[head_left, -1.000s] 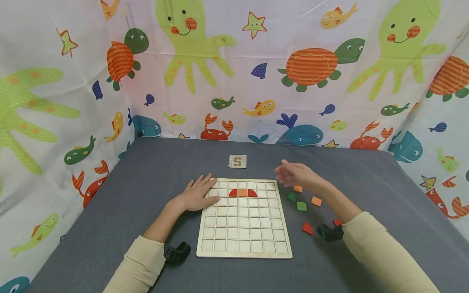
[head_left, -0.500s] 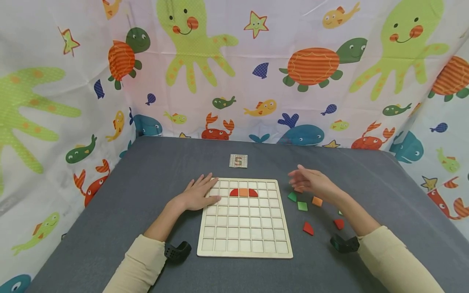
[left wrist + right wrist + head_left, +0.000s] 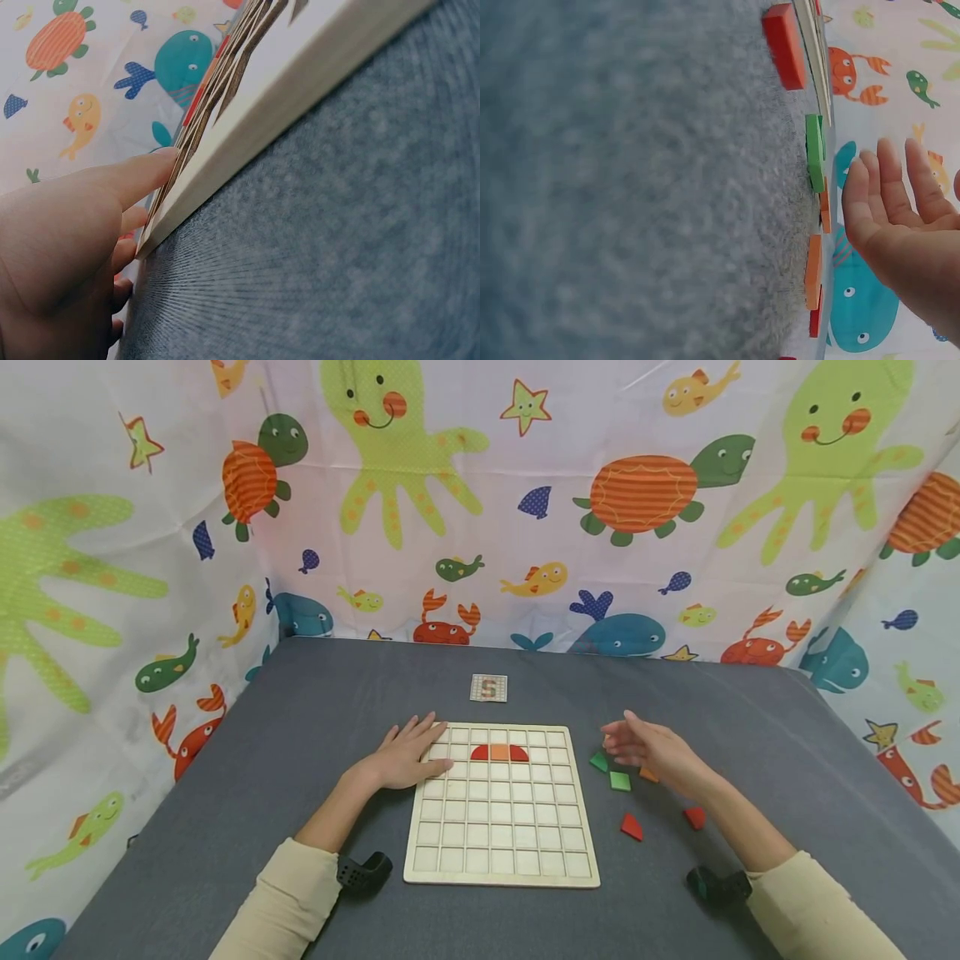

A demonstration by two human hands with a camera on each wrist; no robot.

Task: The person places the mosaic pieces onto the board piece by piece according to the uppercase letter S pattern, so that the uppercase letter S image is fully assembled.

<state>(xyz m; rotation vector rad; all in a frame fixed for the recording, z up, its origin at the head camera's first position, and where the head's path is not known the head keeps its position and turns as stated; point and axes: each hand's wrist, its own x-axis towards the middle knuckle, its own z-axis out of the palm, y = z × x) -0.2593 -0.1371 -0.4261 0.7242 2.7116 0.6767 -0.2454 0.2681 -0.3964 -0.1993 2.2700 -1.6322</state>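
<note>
My left hand [image 3: 405, 758] lies with spread fingers on the upper left corner of the wooden grid board [image 3: 501, 878]; the left wrist view shows its thumb on the board's edge [image 3: 247, 142]. Near the board's top, an orange square [image 3: 499, 752] sits between two red curved pieces [image 3: 479, 752]. My right hand [image 3: 654, 752] hovers over loose pieces right of the board, fingers relaxed and slightly bent, holding nothing in the right wrist view [image 3: 907, 210]. Beside it lie a green square [image 3: 620, 781] and a green triangle [image 3: 598, 762]; an orange square [image 3: 648, 774] is partly covered.
A small pattern card [image 3: 489, 687] lies behind the board on the grey cloth. Two red pieces, one [image 3: 632, 827] nearer the board and one [image 3: 694, 817] by the right forearm, lie in front of the right hand. A printed curtain [image 3: 525, 527] stands behind.
My right hand has moved right and slightly down, away from the board, now covering part of the orange pieces. My left hand has stayed in place on the board.
</note>
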